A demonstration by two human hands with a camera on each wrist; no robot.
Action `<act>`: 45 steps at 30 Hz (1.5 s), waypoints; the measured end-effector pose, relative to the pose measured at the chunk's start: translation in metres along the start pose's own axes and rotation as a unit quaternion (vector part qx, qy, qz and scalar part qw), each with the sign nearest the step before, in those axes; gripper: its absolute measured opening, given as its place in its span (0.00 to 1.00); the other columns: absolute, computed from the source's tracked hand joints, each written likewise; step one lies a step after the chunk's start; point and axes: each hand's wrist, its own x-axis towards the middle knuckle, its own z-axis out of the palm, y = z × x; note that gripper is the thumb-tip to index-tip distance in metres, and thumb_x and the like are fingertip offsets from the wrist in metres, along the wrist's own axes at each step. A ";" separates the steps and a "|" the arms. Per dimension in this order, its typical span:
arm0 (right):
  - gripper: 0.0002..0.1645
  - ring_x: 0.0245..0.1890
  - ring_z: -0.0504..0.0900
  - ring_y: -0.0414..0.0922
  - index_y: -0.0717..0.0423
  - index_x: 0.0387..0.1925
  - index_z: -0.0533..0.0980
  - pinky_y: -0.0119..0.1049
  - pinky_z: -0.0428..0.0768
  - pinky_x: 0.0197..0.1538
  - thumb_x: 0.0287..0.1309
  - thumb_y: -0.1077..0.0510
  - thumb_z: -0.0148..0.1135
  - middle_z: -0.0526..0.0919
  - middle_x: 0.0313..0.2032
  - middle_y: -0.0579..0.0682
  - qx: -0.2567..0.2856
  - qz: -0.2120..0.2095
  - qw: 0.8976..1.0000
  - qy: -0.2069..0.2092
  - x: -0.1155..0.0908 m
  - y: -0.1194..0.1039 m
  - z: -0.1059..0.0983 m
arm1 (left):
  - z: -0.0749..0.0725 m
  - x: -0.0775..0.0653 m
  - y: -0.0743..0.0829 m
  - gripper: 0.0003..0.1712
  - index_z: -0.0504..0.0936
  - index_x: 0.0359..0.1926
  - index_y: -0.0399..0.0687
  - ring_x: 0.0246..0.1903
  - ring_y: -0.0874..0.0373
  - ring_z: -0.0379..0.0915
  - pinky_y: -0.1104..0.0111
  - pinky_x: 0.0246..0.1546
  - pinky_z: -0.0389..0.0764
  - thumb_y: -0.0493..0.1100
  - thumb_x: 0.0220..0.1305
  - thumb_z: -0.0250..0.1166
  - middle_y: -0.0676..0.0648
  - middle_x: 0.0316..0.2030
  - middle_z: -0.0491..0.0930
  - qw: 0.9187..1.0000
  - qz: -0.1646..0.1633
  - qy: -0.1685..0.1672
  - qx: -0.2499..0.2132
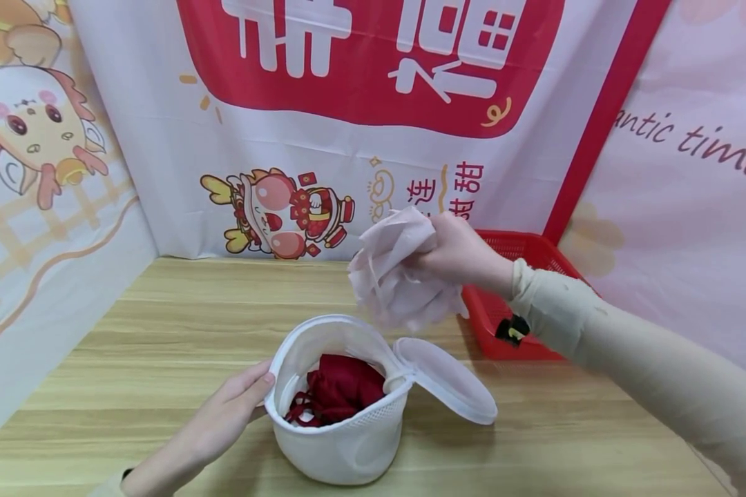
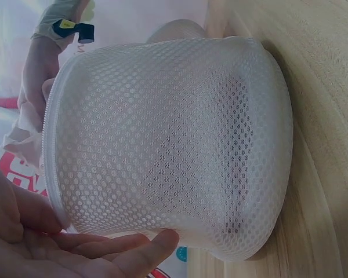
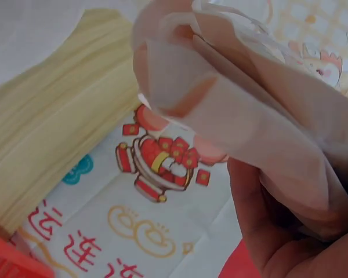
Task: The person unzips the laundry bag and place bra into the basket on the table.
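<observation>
A white mesh laundry bag [image 1: 342, 452] stands upright on the table, unzipped, its round lid [image 1: 454, 386] folded out to the right. Dark red fabric [image 1: 348, 386] with thin straps lies inside it. My left hand [image 1: 233, 411] holds the bag's left rim, the thumb at the edge and the fingers along the outside; the left wrist view shows these fingers [image 2: 162, 240] against the mesh [image 2: 162, 139]. Above and behind the opening, my right hand [image 1: 463, 252] grips a bunched pale pink, thin cloth garment [image 1: 398, 269]. Its folds [image 3: 249, 127] hang over the fingers in the right wrist view.
A red plastic basket [image 1: 491, 331] stands at the back right, partly hidden behind the right forearm. The wood-grain table [image 1: 180, 324] ends at a printed cloth backdrop [image 1: 161, 172]. More printed cloth hangs at the left and right.
</observation>
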 end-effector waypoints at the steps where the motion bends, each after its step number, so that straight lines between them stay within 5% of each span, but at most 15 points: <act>1: 0.09 0.25 0.77 0.47 0.55 0.32 0.82 0.42 0.79 0.28 0.48 0.58 0.73 0.82 0.24 0.49 0.003 0.005 1.000 0.006 0.002 0.004 -0.002 | 0.000 0.000 0.000 0.27 0.56 0.70 0.24 0.64 0.37 0.61 0.57 0.59 0.71 0.39 0.79 0.41 0.28 0.67 0.60 1.000 -0.001 0.001 0.001; 16: 0.22 0.34 0.80 0.53 0.57 0.47 0.80 0.47 0.83 0.34 0.49 0.57 0.73 0.84 0.37 0.56 0.013 0.115 0.992 0.049 0.015 0.068 -0.032 | 0.001 -0.001 0.004 0.27 0.56 0.70 0.24 0.64 0.38 0.62 0.57 0.59 0.70 0.40 0.79 0.40 0.28 0.67 0.62 1.000 0.000 -0.003 0.010; 25: 0.23 0.33 0.80 0.53 0.62 0.47 0.79 0.43 0.82 0.32 0.49 0.57 0.73 0.84 0.38 0.60 0.008 0.172 0.983 0.064 0.019 0.103 -0.045 | 0.001 -0.001 0.003 0.27 0.57 0.70 0.24 0.64 0.39 0.63 0.57 0.59 0.71 0.39 0.79 0.41 0.29 0.66 0.63 1.000 -0.005 0.003 0.014; 37: 0.20 0.24 0.73 0.52 0.63 0.30 0.73 0.40 0.76 0.22 0.50 0.50 0.68 0.74 0.23 0.56 -0.077 0.226 0.960 0.146 0.010 0.166 -0.072 | 0.000 0.001 0.002 0.27 0.55 0.70 0.22 0.64 0.36 0.61 0.56 0.59 0.71 0.39 0.79 0.40 0.26 0.66 0.61 1.000 0.006 -0.012 0.013; 45: 0.19 0.28 0.73 0.57 0.66 0.30 0.73 0.45 0.76 0.27 0.52 0.52 0.64 0.76 0.27 0.61 -0.127 0.227 0.959 0.115 -0.002 0.201 -0.080 | -0.001 0.001 0.000 0.27 0.55 0.69 0.21 0.64 0.36 0.61 0.57 0.58 0.71 0.39 0.79 0.40 0.26 0.66 0.61 1.000 0.011 -0.015 0.011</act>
